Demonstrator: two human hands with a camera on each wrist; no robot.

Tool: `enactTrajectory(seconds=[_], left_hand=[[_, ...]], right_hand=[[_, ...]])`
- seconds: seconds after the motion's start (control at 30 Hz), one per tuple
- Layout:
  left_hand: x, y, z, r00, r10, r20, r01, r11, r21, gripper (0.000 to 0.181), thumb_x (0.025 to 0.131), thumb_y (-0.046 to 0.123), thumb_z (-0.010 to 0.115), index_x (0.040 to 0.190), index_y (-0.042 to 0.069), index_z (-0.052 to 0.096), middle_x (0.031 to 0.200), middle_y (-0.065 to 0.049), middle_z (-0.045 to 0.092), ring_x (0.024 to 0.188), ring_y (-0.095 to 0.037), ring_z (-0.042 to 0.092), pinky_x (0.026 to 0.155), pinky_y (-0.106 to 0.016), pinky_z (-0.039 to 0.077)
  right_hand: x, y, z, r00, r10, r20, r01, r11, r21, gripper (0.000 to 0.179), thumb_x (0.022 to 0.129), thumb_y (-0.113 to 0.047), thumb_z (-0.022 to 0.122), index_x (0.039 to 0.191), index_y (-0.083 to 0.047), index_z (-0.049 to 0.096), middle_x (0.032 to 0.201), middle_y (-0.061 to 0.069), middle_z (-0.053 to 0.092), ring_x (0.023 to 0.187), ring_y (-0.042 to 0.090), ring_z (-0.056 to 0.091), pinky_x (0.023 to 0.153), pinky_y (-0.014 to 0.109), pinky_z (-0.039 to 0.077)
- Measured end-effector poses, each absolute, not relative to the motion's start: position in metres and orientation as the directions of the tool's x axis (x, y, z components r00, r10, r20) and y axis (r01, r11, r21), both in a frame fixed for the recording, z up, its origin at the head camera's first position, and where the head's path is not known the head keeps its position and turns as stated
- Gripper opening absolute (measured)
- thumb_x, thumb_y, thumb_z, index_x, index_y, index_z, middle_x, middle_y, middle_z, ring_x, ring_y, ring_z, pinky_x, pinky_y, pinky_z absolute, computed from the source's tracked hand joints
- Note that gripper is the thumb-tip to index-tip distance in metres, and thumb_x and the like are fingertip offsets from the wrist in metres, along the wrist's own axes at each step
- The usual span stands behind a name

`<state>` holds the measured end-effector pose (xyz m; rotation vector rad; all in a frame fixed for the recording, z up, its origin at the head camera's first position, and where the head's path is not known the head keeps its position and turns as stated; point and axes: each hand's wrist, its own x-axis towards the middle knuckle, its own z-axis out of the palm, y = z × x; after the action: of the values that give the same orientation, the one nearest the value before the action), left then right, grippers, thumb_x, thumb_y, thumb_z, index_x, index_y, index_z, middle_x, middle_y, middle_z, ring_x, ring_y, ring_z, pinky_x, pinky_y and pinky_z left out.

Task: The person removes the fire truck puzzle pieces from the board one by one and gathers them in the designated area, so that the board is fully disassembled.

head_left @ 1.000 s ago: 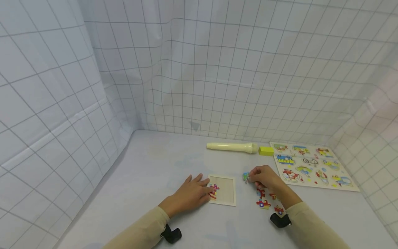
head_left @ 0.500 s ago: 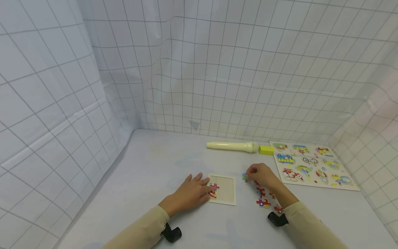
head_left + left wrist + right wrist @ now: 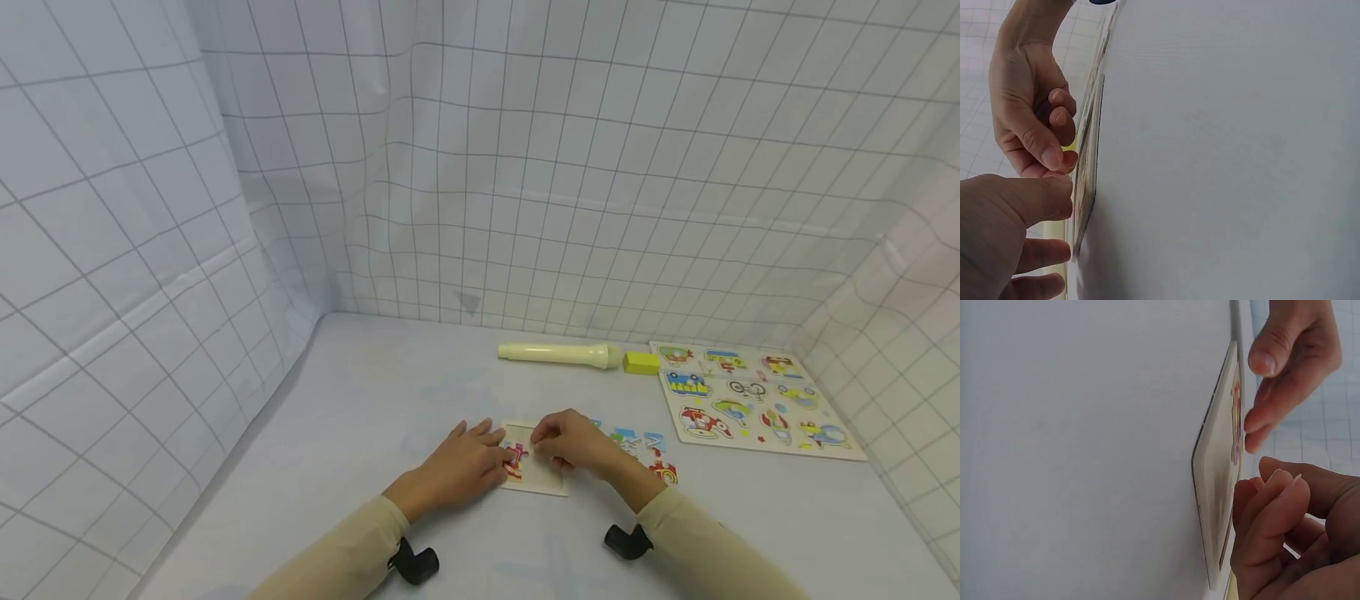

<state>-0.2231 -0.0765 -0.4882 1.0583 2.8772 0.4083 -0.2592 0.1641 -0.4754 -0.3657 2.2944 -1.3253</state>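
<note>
My left hand (image 3: 467, 467) lies with spread fingers over the left edge of a small square puzzle tray (image 3: 553, 485). An index fingertip touches the joined pink-and-red jigsaw pieces (image 3: 514, 469) inside it. Above the tray's right half is my right hand (image 3: 573, 442), its thumb and fingertips drawn together close over the board. I cannot tell whether a piece is between them. In the right wrist view the right hand's curled fingers (image 3: 1272, 512) stand right at the tray's rim (image 3: 1200, 453). Loose jigsaw pieces (image 3: 654, 442) lie to the right, partly hidden by the right hand and forearm.
A cream microphone-shaped stick (image 3: 555, 354) and a yellow block (image 3: 641, 363) lie behind the tray. Farther right is a picture board (image 3: 757, 404) with vehicle shapes. White grid-patterned curtains (image 3: 480, 208) stand around the table at the back and sides.
My right hand has moved left from the loose pieces to over the tray, uncovering several blue-edged pieces. The left hand stays in place on the tray.
</note>
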Motion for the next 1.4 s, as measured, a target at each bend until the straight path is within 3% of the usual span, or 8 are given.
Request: enactTrajectory(seconds=[0.27,0.67,0.97,1.4], left_hand=[[-0.224,-0.073,-0.485,-0.793,0.607,0.048,0.599,0.763,0.242,0.043,0.102,0.037,0.061,0.138,0.013,0.064,0.150,-0.010,0.055,0.143,-0.040,0.044,0.110,-0.066,0.036],[-0.225,-0.073,-0.485,-0.825,0.565,-0.001,0.547,0.799,0.248,0.050,0.101,0.042,0.062,0.142,0.014,0.061,0.154,-0.008,0.051,0.147,-0.041,0.037,0.112,-0.066,0.033],[-0.226,-0.072,-0.486,-0.834,0.552,-0.010,0.527,0.801,0.284,0.054,0.100,0.043,0.063,0.145,0.013,0.058,0.154,-0.008,0.051,0.148,-0.041,0.037,0.113,-0.066,0.033],[-0.229,-0.070,-0.489,-0.843,0.538,-0.030,0.509,0.813,0.283,0.057,0.100,0.044,0.063,0.147,0.013,0.056,0.154,-0.006,0.051,0.148,-0.039,0.038,0.113,-0.065,0.033]], right_hand=[[-0.257,0.149,-0.477,-0.842,-0.477,-0.251,-0.038,0.517,-0.855,0.016,0.089,-0.003,0.069,0.105,-0.003,0.071,0.067,0.001,0.055,0.045,0.009,0.045,0.044,0.023,0.038],[-0.256,0.142,-0.476,-0.850,-0.471,-0.237,-0.067,0.543,-0.837,0.009,0.091,-0.003,0.066,0.099,-0.004,0.069,0.067,0.002,0.056,0.047,0.011,0.046,0.046,0.025,0.039],[-0.261,0.141,-0.479,-0.862,-0.442,-0.246,-0.009,0.500,-0.866,0.003,0.093,-0.003,0.068,0.096,-0.003,0.066,0.078,0.003,0.059,0.055,0.012,0.054,0.049,0.023,0.043],[-0.260,0.144,-0.481,-0.873,-0.436,-0.220,0.003,0.446,-0.895,0.004,0.096,-0.003,0.068,0.095,-0.001,0.065,0.082,0.003,0.057,0.059,0.011,0.049,0.052,0.022,0.041]])
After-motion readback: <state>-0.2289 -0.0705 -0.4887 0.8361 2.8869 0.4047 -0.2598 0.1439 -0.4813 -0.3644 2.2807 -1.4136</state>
